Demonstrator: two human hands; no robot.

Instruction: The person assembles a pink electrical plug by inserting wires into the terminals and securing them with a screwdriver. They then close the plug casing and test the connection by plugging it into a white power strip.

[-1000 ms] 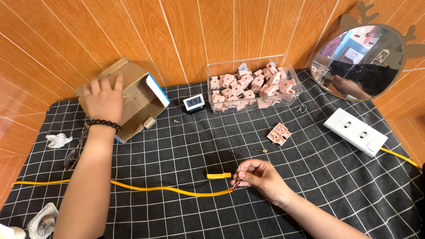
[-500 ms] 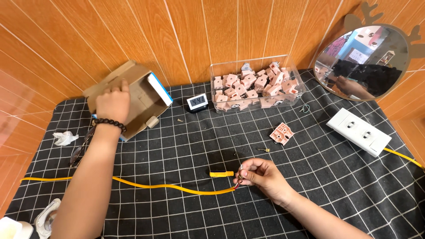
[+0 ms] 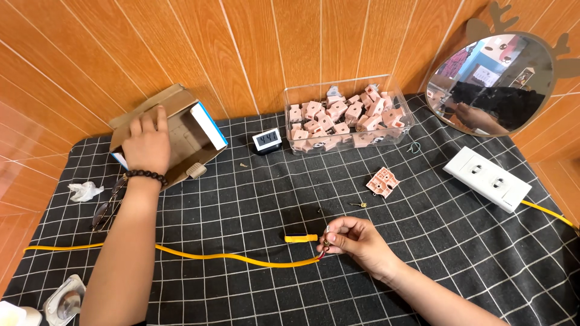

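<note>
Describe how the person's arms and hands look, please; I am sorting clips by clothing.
Both arms are bare, with no sleeves in view and no gloves. The left hand has a bracelet of dark round beads at the wrist. The right hand shows no rings, watch or bracelet.

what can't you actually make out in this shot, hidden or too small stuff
- Head view: the inside of the brown cardboard box is hidden by the left hand reaching in.
- Head view: what the right hand pinches at the end of the yellow cable is too small to tell, and the fingers cover it.
- Head view: the small brass piece on the black checked cloth is too small to identify.
- Head view: the white object is cut off by the bottom edge.
</note>
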